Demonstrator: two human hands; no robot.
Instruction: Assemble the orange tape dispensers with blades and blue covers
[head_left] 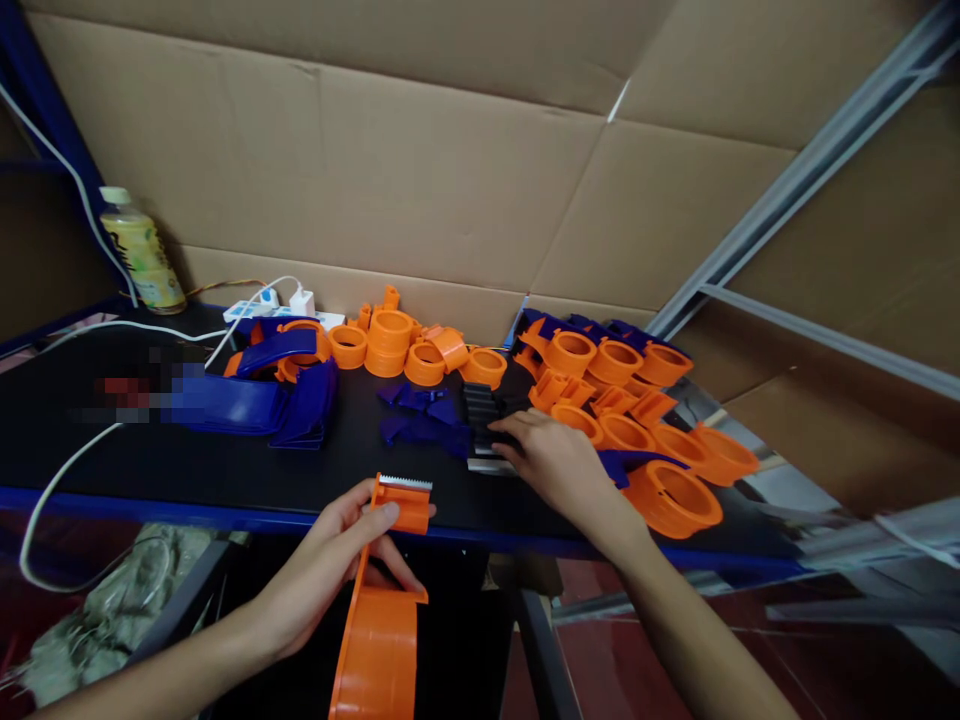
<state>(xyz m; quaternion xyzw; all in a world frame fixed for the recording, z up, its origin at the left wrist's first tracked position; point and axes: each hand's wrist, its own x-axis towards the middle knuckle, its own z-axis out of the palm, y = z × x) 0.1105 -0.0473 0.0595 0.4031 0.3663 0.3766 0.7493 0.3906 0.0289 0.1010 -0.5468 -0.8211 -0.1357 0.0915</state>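
Observation:
My left hand (337, 555) is closed around an orange plastic tape dispenser (386, 640) in front of the table's edge. A serrated metal blade (405, 483) runs along the dispenser's upper end, and my thumb presses just below it. Over the table, my right hand (555, 460) reaches to a row of dark ribbed pieces (480, 405), its thumb and forefinger apart at their right side. A light metal strip (491, 466) lies at the near end of that row. Small dark blue plastic parts (424, 415) lie just left of it.
Orange tape dispenser bodies (667, 500) crowd the right side, with orange rings (390, 330) along the back. Larger blue parts (240, 400) lie at left, near a power strip (322, 318) with white cables. A drink bottle (142, 250) stands at the back left, before a cardboard wall (420, 160).

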